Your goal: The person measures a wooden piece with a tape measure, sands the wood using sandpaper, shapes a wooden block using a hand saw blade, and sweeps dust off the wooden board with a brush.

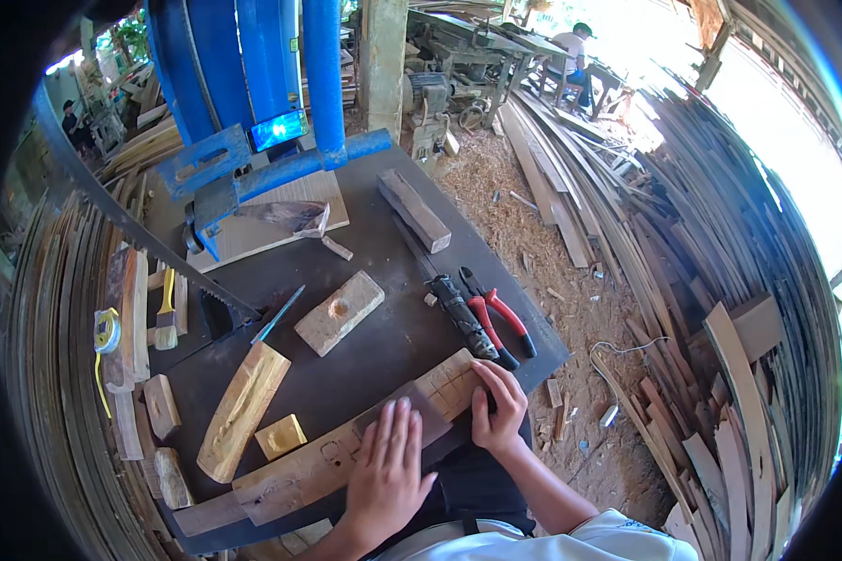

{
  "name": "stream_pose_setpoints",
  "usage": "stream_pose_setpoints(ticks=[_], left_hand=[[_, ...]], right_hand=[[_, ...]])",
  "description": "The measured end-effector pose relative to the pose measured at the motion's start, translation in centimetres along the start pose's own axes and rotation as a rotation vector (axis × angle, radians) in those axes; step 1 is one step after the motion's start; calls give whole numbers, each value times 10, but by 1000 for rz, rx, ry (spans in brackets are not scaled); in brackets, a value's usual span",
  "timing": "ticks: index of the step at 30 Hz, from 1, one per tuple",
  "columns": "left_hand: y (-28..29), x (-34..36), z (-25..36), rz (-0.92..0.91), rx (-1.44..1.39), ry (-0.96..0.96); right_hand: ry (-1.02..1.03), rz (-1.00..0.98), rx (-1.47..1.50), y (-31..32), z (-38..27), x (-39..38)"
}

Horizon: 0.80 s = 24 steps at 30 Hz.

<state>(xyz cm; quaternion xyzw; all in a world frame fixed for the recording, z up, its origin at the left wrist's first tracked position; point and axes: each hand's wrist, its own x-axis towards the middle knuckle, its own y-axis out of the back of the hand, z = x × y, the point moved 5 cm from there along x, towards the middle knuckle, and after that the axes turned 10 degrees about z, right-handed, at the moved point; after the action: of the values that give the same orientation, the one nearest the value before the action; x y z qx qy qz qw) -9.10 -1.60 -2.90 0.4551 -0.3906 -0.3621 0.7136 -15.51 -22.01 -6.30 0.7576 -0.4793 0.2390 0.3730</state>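
Note:
A long wooden board (299,474) lies along the near edge of the dark work table, with marks or carved lines near its right end. My left hand (388,477) rests flat, fingers stretched, over the board and the edge of a flat dark brown piece (426,418) on top of it. At the board's right end my right hand (501,409) curls its fingers and thumb around the wood. Just beyond that hand are red-handled pliers (496,313) and a black tool (463,316). A small yellowish wood block (281,437) sits close behind the board.
A saw blade (150,229) crosses the table's left side, under a blue machine frame (326,84). Wood blocks (340,313), a blue pencil-like stick (279,313), a brush (166,313) and a tape measure (107,331) lie around. Timber piles (702,206) flank the table; a person (573,61) sits far off.

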Motion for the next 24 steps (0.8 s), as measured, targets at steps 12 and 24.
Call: stream_pose_setpoints(ticks=[12,24], left_hand=[[6,-15,-14,-2,41,100],[-25,50,16,104,16,-111]], right_hand=[[10,-14,-14,-2,2,-2],[-13,-2,20,1,7,-5]])
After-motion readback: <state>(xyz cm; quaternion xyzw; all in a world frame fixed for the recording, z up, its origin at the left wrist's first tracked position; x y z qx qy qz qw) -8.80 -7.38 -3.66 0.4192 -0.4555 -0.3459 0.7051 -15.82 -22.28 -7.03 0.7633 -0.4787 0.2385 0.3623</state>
